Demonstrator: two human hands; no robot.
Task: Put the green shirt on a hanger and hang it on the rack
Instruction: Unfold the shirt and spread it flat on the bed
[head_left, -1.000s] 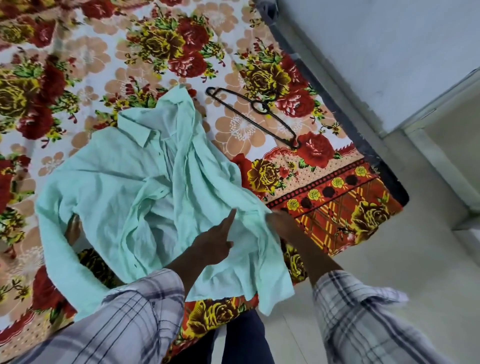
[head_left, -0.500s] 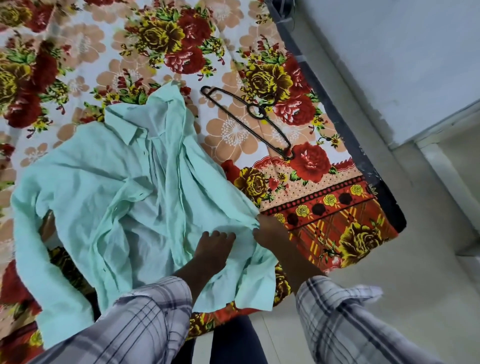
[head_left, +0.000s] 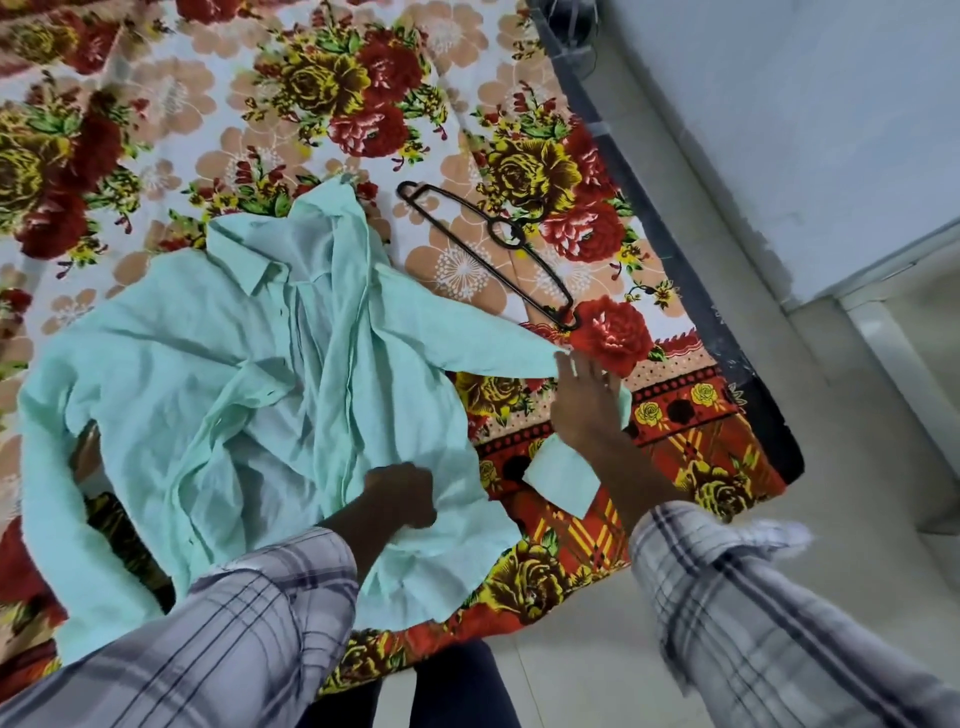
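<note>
The light green shirt (head_left: 249, 374) lies crumpled and front-up on the floral bedsheet (head_left: 311, 93), collar toward the far side. My left hand (head_left: 400, 499) is closed in a fist on the fabric near the shirt's lower front. My right hand (head_left: 587, 405) holds one sleeve stretched out to the right, and the sleeve's cuff (head_left: 561, 475) hangs below my wrist. A thin black hanger (head_left: 493, 241) lies flat on the sheet just beyond the shirt, untouched, a short way above my right hand. No rack is in view.
The bed's dark edge (head_left: 675, 249) runs diagonally on the right, with a pale wall (head_left: 779, 130) and a step beyond it. Light floor tiles (head_left: 571, 649) lie below the bed corner. My plaid sleeves and dark trousers fill the bottom of the view.
My right hand has drawn a sleeve out of the bunched shirt toward the right. My left hand has closed on the fabric near the hem. The hanger has not moved.
</note>
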